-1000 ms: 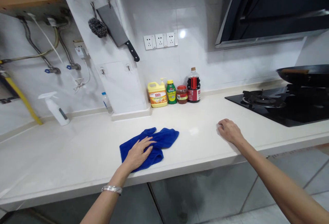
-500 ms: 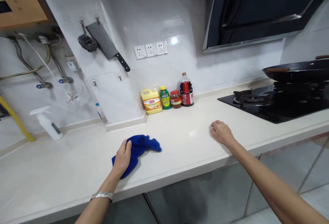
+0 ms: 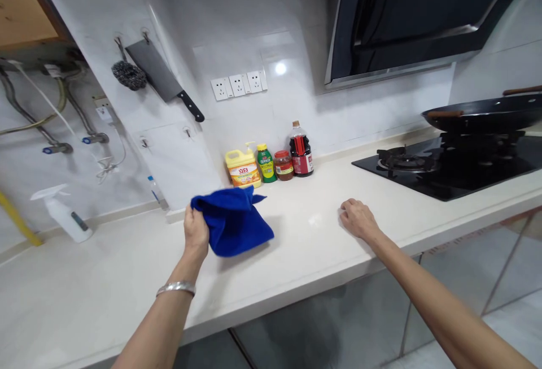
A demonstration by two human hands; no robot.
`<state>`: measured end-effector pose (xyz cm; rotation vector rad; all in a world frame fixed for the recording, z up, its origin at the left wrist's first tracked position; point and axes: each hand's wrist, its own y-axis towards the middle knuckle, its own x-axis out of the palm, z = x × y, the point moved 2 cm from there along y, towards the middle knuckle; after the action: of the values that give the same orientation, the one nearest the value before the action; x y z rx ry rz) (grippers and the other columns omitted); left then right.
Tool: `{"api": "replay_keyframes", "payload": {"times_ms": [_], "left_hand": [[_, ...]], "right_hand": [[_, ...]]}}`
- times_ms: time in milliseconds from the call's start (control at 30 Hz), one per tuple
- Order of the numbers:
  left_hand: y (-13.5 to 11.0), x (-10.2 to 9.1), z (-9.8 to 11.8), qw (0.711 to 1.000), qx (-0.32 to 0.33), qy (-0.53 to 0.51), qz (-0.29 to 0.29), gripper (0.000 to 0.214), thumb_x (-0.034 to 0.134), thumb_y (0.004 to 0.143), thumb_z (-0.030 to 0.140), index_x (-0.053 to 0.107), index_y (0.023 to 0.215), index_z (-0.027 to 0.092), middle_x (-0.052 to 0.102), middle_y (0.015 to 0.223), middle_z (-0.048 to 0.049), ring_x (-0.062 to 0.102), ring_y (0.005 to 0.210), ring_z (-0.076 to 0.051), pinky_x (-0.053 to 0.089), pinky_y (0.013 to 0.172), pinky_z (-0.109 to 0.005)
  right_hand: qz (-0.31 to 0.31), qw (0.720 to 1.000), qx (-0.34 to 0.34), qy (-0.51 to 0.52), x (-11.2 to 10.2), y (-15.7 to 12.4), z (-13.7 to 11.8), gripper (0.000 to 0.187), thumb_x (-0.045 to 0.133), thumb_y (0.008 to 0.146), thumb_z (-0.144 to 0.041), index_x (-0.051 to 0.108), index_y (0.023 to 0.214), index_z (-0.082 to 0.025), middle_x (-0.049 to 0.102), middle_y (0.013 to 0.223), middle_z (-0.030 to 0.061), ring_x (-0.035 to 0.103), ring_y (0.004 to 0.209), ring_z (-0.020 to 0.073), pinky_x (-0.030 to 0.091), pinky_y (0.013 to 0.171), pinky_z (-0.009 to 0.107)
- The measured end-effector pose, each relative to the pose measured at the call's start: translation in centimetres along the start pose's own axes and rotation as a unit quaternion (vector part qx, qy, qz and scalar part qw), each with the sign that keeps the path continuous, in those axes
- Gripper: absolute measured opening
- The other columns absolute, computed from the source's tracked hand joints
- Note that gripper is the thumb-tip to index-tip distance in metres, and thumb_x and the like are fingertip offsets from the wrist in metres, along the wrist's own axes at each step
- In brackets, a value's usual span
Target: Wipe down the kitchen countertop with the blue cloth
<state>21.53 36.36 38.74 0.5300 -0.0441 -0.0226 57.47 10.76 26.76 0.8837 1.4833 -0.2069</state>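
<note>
A blue cloth (image 3: 239, 225) hangs bunched and partly folded from my left hand (image 3: 196, 230), which grips its left edge. The cloth is lifted over the white countertop (image 3: 139, 278), its loose part spreading to the right. A silver bracelet (image 3: 176, 287) circles my left wrist. On the counter to the right rests my right hand (image 3: 358, 219), its fingers curled in with nothing seen in them. The front of a yellow detergent jug (image 3: 244, 171) stands just behind the cloth.
Along the wall stand a green bottle (image 3: 266, 164), a red-lidded jar (image 3: 283, 166) and a dark sauce bottle (image 3: 301, 154). A white spray bottle (image 3: 63, 216) is at left. A cleaver (image 3: 156, 69) hangs above. At right, a wok (image 3: 486, 116) sits on the black stove (image 3: 449, 179).
My left hand has raised the blue cloth off the counter, and the cloth has swung open to the right. The right hand stays resting on the counter. The view has shifted slightly right.
</note>
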Motion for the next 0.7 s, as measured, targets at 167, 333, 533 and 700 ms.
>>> {"api": "replay_keyframes", "payload": {"times_ms": [167,333,533,700], "left_hand": [[-2.3,-2.4,-2.3,0.918,-0.122,0.086,-0.367,0.044,0.066,0.072,0.057,0.075,0.093,0.019,0.078,0.108,-0.014,0.069,0.111,-0.037,0.051,0.103,-0.052],[-2.3,-1.0,-1.8,0.937,-0.005,0.096,-0.336,0.052,0.051,0.086,0.056,0.073,0.11,0.015,0.076,0.119,-0.0163,0.067,0.122,-0.034,0.041,0.119,-0.053],[-7.1,2.9,-4.3,0.783,0.1,0.41,-0.457,0.06,0.039,0.097,0.062,0.052,0.15,0.036,0.041,0.166,-0.0057,0.031,0.156,-0.033,0.02,0.127,-0.065],[-9.4,2.7,-3.5,0.723,0.132,0.49,-0.469,0.063,0.041,0.099,0.066,0.043,0.156,0.039,0.03,0.171,-0.0064,0.029,0.157,-0.032,0.024,0.127,-0.061]], "right_hand": [[-0.001,1.0,0.001,-0.007,-0.2,0.1,-0.1,0.029,0.045,0.099,-0.02,0.068,0.114,-0.012,0.067,0.124,0.0161,0.06,0.113,0.0278,0.04,0.092,0.035],[0.001,1.0,0.009,-0.004,0.0,0.2,0.0,0.029,0.046,0.098,-0.019,0.068,0.115,-0.012,0.066,0.124,0.0171,0.06,0.113,0.0288,0.04,0.092,0.036],[0.005,1.0,0.002,0.0,0.4,0.3,0.3,0.032,0.046,0.097,-0.019,0.068,0.117,-0.011,0.066,0.124,0.0165,0.06,0.113,0.0285,0.04,0.094,0.036],[0.01,1.0,-0.001,-0.004,0.6,0.3,0.4,0.032,0.046,0.097,-0.019,0.07,0.116,-0.011,0.067,0.124,0.0173,0.061,0.113,0.0292,0.041,0.093,0.037]]}}
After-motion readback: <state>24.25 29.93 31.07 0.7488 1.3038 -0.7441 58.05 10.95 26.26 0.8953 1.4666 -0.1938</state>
